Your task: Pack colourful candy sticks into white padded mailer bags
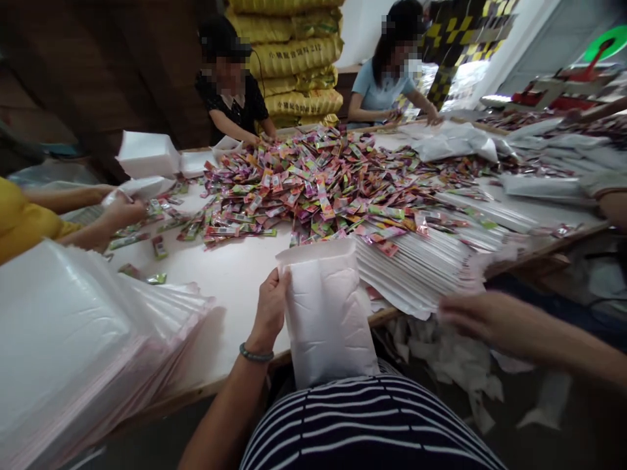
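A white padded envelope (326,313) stands upright against my striped shirt. My left hand (271,307), with a bracelet at the wrist, grips its left edge near the top, thumb in front. On the right, my right hand (467,316) is blurred by motion at the lower corner of a fanned row of white envelopes (416,267); its fingers are too smeared to show whether they hold anything. Beyond the envelope lies a large heap of small colourful packets (313,179) on the white table (240,274).
A tall stack of white envelopes (63,326) fills the left front. A person in yellow (24,215) works at the left; two people sit across the table. White bags (455,140) lie at the back right. White scraps (441,352) hang below the table edge.
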Tool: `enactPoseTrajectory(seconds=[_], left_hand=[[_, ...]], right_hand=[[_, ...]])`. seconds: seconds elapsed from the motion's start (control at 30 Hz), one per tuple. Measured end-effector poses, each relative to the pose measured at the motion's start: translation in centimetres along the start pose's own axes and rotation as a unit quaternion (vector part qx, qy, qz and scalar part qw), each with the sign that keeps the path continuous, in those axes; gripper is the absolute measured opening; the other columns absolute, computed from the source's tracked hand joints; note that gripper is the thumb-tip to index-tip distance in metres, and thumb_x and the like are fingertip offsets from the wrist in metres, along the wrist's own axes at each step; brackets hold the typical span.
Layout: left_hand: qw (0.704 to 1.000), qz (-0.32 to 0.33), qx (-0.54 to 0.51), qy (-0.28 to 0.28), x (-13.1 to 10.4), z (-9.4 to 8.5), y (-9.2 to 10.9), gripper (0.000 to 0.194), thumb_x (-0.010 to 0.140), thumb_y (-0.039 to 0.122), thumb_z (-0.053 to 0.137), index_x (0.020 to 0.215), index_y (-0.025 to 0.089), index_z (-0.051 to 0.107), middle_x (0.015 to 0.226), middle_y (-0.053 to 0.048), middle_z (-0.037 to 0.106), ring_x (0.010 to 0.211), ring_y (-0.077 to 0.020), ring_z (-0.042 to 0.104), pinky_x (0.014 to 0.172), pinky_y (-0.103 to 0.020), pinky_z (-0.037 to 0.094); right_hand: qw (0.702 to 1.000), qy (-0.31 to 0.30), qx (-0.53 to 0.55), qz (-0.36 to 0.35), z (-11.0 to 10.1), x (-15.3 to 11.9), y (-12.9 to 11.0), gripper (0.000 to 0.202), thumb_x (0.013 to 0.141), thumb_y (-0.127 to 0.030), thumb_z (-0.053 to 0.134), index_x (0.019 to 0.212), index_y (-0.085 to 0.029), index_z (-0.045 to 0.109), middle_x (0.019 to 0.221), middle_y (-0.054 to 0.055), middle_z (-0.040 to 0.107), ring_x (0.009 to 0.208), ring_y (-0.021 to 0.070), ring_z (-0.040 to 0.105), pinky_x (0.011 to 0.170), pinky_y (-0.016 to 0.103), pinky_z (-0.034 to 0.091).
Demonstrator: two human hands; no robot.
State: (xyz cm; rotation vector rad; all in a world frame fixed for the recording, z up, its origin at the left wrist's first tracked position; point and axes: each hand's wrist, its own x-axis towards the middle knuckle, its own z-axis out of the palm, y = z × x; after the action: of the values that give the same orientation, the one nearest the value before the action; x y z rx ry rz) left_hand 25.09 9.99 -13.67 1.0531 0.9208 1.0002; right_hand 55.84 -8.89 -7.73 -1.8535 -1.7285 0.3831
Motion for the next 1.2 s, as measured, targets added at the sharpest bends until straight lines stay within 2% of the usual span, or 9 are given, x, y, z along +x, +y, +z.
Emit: enactPoseTrajectory(seconds=[0.07,0.17,0.37,0.6,0.7,0.83,0.97,1.07,1.2], left_hand=[[1.000,-0.014,-0.012,-0.001,-0.1,-0.2,0.1,0.052,0.065,0.056,0.078,0.096,0.016,0.066,0.086,-0.002,0.073,0.076,-0.0151,0.063,0.073,-0.026,0.050],[0.999,-0.029,-0.021,-0.004,-0.6,-0.3,0.6,0.057,0.060,0.048,0.084,0.103,0.016,0.066,0.095,-0.005,0.074,0.083,-0.0176,0.066,0.079,-0.030,0.051],[0.997,-0.074,0.024,0.001,0.1,-1.4,0.8,0.056,0.042,0.026,0.091,0.092,0.013,0.070,0.087,-0.007,0.076,0.080,-0.0211,0.068,0.080,-0.035,0.053],[0.981,-0.046,0.179,0.052,2.8,-4.6,-1.1,0.039,0.041,0.030,0.084,0.073,0.013,0.070,0.066,-0.002,0.070,0.069,-0.0194,0.062,0.067,-0.029,0.049],[0.960,-0.022,0.275,0.049,2.8,-5.5,-1.1,0.030,0.047,0.032,0.081,0.069,0.017,0.067,0.059,0.004,0.063,0.063,-0.0149,0.054,0.061,-0.024,0.042],[0.908,0.078,0.411,0.010,2.6,-6.2,0.1,0.028,0.059,0.042,0.079,0.065,0.020,0.063,0.060,0.005,0.059,0.061,-0.0123,0.050,0.062,-0.022,0.037],[0.896,0.076,0.438,-0.005,3.6,-6.1,0.8,0.032,0.070,0.044,0.075,0.093,0.023,0.068,0.058,0.006,0.061,0.055,-0.0125,0.052,0.060,-0.023,0.037],[0.874,0.107,0.473,-0.028,4.0,-6.2,0.7,0.016,0.079,0.035,0.066,0.089,0.023,0.072,0.063,0.002,0.067,0.058,-0.0143,0.056,0.061,-0.025,0.040],[0.787,0.261,0.552,-0.094,2.4,-7.1,0.4,0.019,0.087,0.021,0.055,0.088,0.022,0.074,0.087,-0.007,0.075,0.082,-0.0204,0.065,0.077,-0.032,0.048]], right_hand=[[0.994,-0.100,0.009,0.034,2.2,-0.4,-0.6,0.028,0.081,-0.053,0.065,0.075,-0.026,0.070,0.074,0.007,0.071,0.070,0.0236,0.067,0.066,0.035,0.052],[0.972,-0.054,0.208,0.095,7.5,3.8,-3.2,0.041,0.073,-0.053,0.071,0.101,-0.022,0.071,0.100,0.009,0.074,0.093,0.0277,0.068,0.080,0.040,0.055],[0.800,-0.127,0.561,0.172,15.8,13.0,-6.2,0.049,0.049,-0.040,0.086,0.088,-0.013,0.072,0.085,0.008,0.076,0.077,0.0230,0.071,0.074,0.037,0.058],[0.888,-0.079,0.439,0.112,19.8,15.3,-3.5,0.023,0.052,-0.033,0.078,0.064,-0.015,0.070,0.062,0.002,0.069,0.063,0.0172,0.063,0.068,0.035,0.055],[0.923,-0.026,0.376,0.082,19.3,14.7,-2.9,0.010,0.058,-0.026,0.073,0.065,-0.019,0.070,0.073,0.004,0.071,0.078,0.0214,0.065,0.078,0.039,0.054],[0.979,-0.009,0.194,-0.062,17.7,13.1,-2.7,0.013,0.076,-0.022,0.061,0.079,-0.022,0.074,0.091,0.007,0.074,0.090,0.0226,0.066,0.086,0.038,0.050],[0.986,-0.059,0.108,-0.111,17.0,12.3,-2.7,0.024,0.084,-0.020,0.053,0.095,-0.022,0.075,0.098,0.008,0.075,0.092,0.0230,0.069,0.084,0.037,0.051],[0.988,-0.069,0.099,-0.098,16.7,11.9,-2.3,0.026,0.085,-0.019,0.052,0.097,-0.023,0.075,0.100,0.007,0.076,0.094,0.0233,0.070,0.085,0.037,0.053],[0.988,-0.070,0.081,-0.107,16.0,10.8,-1.7,0.027,0.087,-0.018,0.052,0.101,-0.024,0.075,0.106,0.006,0.075,0.101,0.0240,0.070,0.087,0.037,0.054]])
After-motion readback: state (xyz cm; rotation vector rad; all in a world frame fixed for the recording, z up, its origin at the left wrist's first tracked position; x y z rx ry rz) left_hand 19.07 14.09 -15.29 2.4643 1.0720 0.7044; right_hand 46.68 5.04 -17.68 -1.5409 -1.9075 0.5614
